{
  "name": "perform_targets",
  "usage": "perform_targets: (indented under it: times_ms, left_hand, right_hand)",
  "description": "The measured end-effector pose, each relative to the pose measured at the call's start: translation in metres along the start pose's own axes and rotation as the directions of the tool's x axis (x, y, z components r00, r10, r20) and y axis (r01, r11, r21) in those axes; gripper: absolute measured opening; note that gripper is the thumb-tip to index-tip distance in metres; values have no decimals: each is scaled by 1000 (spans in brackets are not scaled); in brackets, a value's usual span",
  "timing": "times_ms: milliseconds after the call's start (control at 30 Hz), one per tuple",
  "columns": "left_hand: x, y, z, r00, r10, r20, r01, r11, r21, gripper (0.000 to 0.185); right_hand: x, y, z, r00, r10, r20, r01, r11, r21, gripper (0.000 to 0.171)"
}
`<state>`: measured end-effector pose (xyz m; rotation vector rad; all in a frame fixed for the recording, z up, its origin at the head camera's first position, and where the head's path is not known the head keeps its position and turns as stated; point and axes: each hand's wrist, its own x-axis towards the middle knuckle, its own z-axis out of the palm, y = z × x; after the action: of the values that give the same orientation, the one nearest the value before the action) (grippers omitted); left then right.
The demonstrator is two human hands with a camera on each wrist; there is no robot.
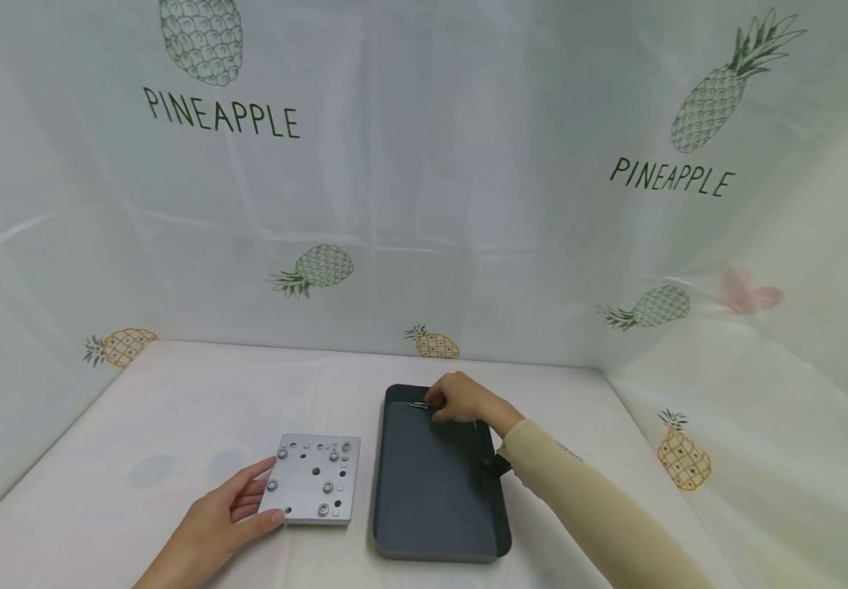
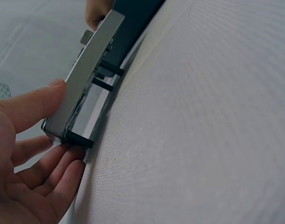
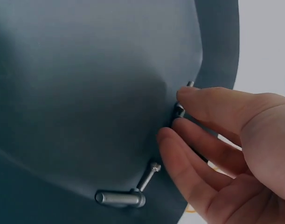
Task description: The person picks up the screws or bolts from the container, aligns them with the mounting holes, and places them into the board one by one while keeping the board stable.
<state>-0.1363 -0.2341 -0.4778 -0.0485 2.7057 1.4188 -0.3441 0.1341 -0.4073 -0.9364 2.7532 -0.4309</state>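
The work surface is a table [image 1: 173, 393] covered with a pale cloth, backed by a curtain [image 1: 424, 164] printed with pineapples and the word PINEAPPLE.

**Left hand.** In the head view, the left hand [image 1: 221, 523] lies at the lower left of centre, against the near left corner of a square metal plate [image 1: 313, 478]. The thumb touches the plate's near edge and the index finger runs along its left edge; the fingers are relaxed and nearly straight. In the left wrist view, the left hand [image 2: 25, 163] shows the thumb laid on the plate's [image 2: 88, 70] top face and the other fingers below its edge. The plate stands on short dark posts [image 2: 79, 138] above the cloth. Its top face carries several screws and holes.

**Right hand.** In the head view, the right hand [image 1: 464, 398] is at the far end of a dark tray [image 1: 435, 491], just right of the plate. The fingers are curled downward over small metal parts at the tray's far edge. In the right wrist view, the right hand [image 3: 226, 149] has its fingertips [image 3: 182, 95] touching a bolt [image 3: 179, 111] in the tray [image 3: 86, 70]; whether the bolt is actually pinched cannot be told. Two further screws [image 3: 128, 193] lie loose on the tray floor at the lower centre of that frame, just beside the fingers.

**Sleeve.** A beige sleeve [image 1: 586, 507] covers the right forearm, which crosses the tray's right rim.
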Motion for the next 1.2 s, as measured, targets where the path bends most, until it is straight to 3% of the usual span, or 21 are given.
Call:
perform_targets:
  times_ms: [367, 900, 1200]
  left_hand:
    - [0, 2, 0, 1000, -1, -4, 1, 1000, -2, 89]
    - [0, 1, 2, 1000, -6, -3, 6, 1000, -31, 90]
    - [-1, 2, 1, 1000, -7, -2, 7, 999, -36, 90]
  right_hand:
    - [3, -7, 9, 999, 17, -35, -17, 1000, -3, 17]
    - [14, -11, 28, 983, 79, -165, -85, 996, -29, 6]
    - [10, -7, 25, 987, 23, -162, -23, 1000, 1, 5]
